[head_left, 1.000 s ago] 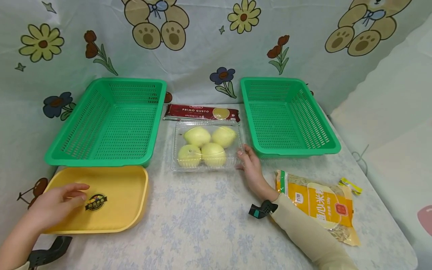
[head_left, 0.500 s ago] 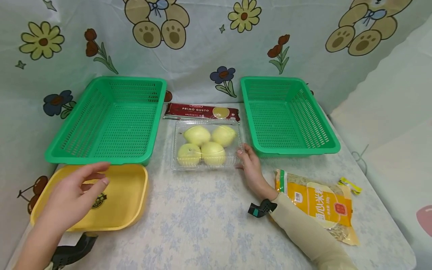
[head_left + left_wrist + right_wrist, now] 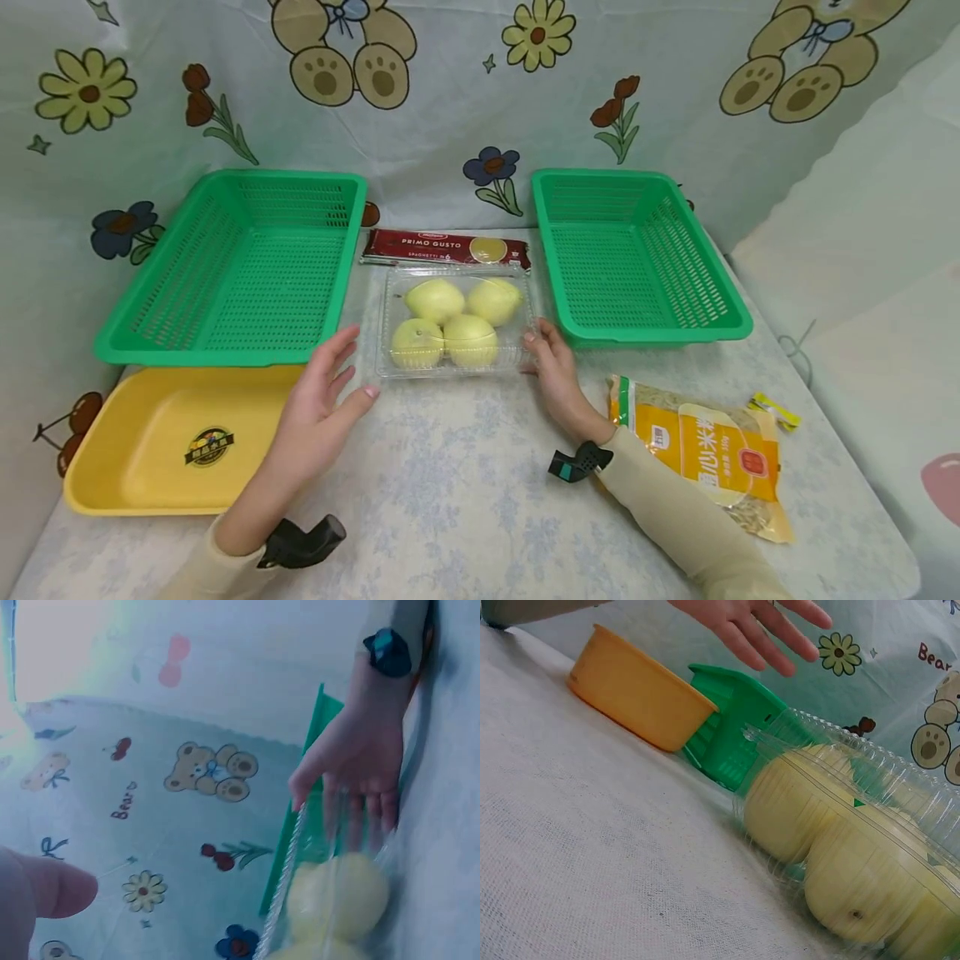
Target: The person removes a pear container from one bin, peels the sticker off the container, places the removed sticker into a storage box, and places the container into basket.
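A clear plastic clamshell box [image 3: 510, 358] of round pale-yellow fruit lies mid-table. My right hand [image 3: 558, 379] rests at its right side, thumb at the lid's edge. In the left wrist view the right hand's fingers [image 3: 352, 814] look fairly straight, partly seen through the plastic. Off the box's left side, my left hand [image 3: 311, 417] is spread, holding nothing. Its thumb [image 3: 64, 889] shows at the edge of the left wrist view. The right wrist view has the left hand's fingers [image 3: 769, 634] extended above the fruit box.
Green plastic baskets stand at the back left [image 3: 262, 360] and back right [image 3: 652, 337]. A yellow tray [image 3: 150, 467] lies under the left forearm. Behind the box is a red spaghetti pack [image 3: 442, 247]. A rice-noodle bag [image 3: 705, 458] and small yellow packet [image 3: 776, 411] lie right.
My left hand has moved right from over the yellow tray to the left side of the fruit box. The right hand has stayed at the box's right side.
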`<state>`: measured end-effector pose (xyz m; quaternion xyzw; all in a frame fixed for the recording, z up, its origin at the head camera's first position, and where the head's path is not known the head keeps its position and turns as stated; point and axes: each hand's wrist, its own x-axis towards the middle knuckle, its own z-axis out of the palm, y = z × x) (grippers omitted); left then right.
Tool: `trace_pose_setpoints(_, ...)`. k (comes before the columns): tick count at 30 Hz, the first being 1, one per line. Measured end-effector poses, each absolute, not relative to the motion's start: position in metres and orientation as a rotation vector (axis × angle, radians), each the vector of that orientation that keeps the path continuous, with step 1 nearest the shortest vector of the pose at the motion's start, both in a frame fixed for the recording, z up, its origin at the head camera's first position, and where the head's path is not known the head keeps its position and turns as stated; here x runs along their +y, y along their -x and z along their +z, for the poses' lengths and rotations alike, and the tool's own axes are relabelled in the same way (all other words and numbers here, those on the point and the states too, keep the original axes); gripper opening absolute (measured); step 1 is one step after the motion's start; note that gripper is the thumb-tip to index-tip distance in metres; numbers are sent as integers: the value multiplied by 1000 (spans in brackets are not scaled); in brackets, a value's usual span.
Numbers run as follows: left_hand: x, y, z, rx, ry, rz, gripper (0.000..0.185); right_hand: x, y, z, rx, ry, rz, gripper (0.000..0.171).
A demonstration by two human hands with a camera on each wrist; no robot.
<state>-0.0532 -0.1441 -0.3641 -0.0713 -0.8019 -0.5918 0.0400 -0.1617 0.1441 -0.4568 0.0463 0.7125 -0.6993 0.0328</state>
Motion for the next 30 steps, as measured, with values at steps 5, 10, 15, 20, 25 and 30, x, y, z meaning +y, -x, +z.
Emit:
trace_pose_setpoints(5,-119,71,-380,-2280,71,-1970,70,143,161,-457,2197,-131,-2139,55)
trace_pose_setpoints(10,-103,86,-396,-2209,-99,-1966,74,142,161,-457,2208,-129,-2125,54)
trace_pose_setpoints(15,-89,94,-403,-2125,-171,-1901,79,145,162,-457,2208,-132,-2120,54)
trace_pose_setpoints(20,-84,97,-409,-2137,-183,-1857,80,145,162,-457,2200,-130,-2131,55)
trace_pose_setpoints(25,-85,99,-418,-2113,-222,-1846,81,144,161,-456,2191,-127,-2135,56)
trace_pose_setpoints(30,-89,105,-432,-2023,-328,-1941,81,145,161,-456,2199,-122,-2127,55)
